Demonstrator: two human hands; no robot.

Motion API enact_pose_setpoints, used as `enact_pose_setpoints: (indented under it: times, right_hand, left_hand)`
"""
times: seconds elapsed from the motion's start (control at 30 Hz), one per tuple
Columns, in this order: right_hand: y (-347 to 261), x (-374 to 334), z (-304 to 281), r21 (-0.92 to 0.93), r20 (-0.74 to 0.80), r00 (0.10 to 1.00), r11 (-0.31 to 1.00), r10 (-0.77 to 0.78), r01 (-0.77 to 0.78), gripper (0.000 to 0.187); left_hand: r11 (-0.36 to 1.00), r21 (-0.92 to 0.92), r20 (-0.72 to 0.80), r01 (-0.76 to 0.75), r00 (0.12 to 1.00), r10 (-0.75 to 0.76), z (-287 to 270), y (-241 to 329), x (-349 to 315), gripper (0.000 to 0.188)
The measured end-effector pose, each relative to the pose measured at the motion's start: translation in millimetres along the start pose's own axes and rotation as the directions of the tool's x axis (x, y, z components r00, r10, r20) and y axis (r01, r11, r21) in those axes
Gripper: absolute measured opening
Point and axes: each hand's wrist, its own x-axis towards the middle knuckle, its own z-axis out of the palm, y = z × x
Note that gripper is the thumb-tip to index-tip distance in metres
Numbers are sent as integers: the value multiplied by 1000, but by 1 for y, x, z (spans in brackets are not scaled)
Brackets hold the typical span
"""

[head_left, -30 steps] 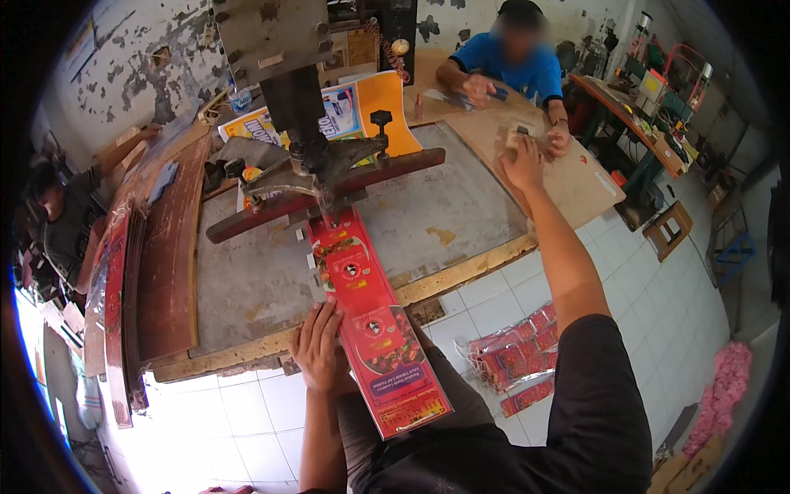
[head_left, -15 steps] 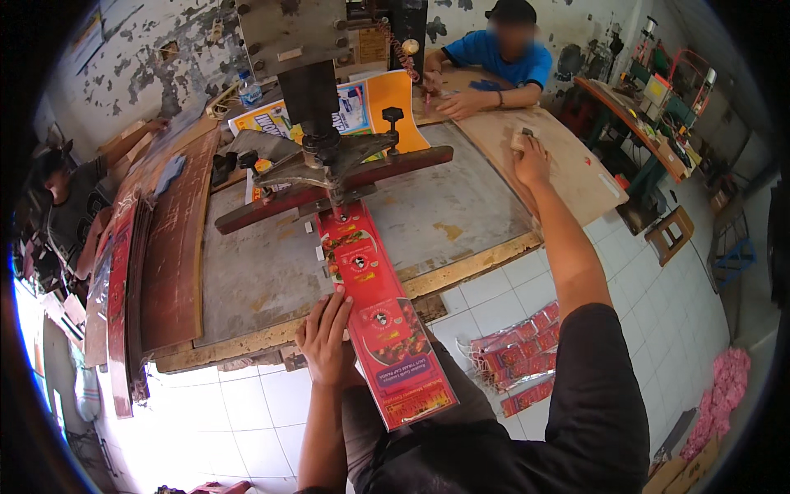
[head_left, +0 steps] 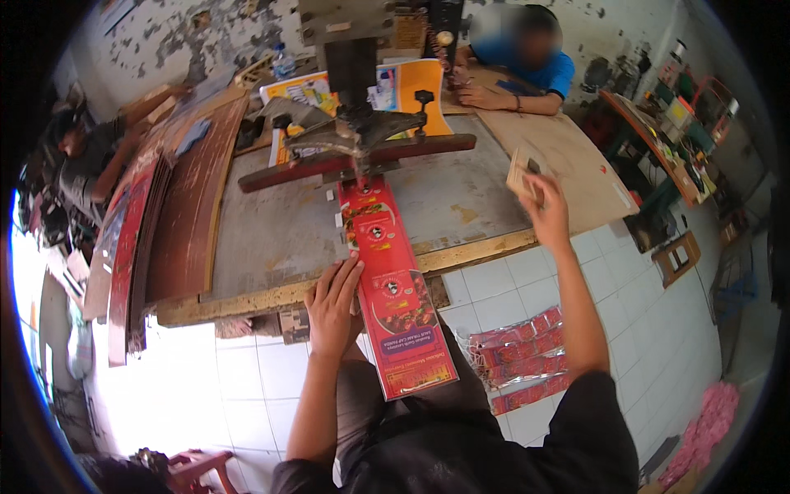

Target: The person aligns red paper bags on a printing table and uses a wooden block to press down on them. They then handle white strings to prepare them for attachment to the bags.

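Note:
A long stack of red printed plastic packaging strips (head_left: 401, 325) runs from under the press head (head_left: 358, 148) over the table's front edge and toward my lap. My left hand (head_left: 332, 306) lies along its left side, fingers stretched out and fingertips against the edge. My thumb is mostly hidden. Off to the right, my right hand (head_left: 545, 210) is closed on a small tan wooden block (head_left: 518, 171) with a dark piece on its face. The block is tilted, beside the wooden board (head_left: 580, 156). The strips' far end is hidden under the press.
The grey metal table (head_left: 271, 239) has a worn wooden front edge. Brown boards (head_left: 185, 206) lean at the left. A co-worker in blue (head_left: 535, 70) sits across; another person (head_left: 86, 156) is at far left. Bundled red packs (head_left: 522, 354) lie on the tiled floor.
My right hand has brought the wooden block up off the board, tilting it. My left hand stays beside the strips. The whole view has shifted slightly.

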Motion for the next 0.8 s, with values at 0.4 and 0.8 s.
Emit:
enact_pose_setpoints:
  times: [0.4,0.8]
  right_hand:
    - [-210,-103,29,433,366,835,869,-411,238,48]
    - [-210,-118,36,445,418,815,872,-402,202,43]
  left_hand:
    - [915,-399,-228,-59,973,-37,-84,33,-16,43]
    - [922,-359,139,-148,968,209,-63,72,10,59]
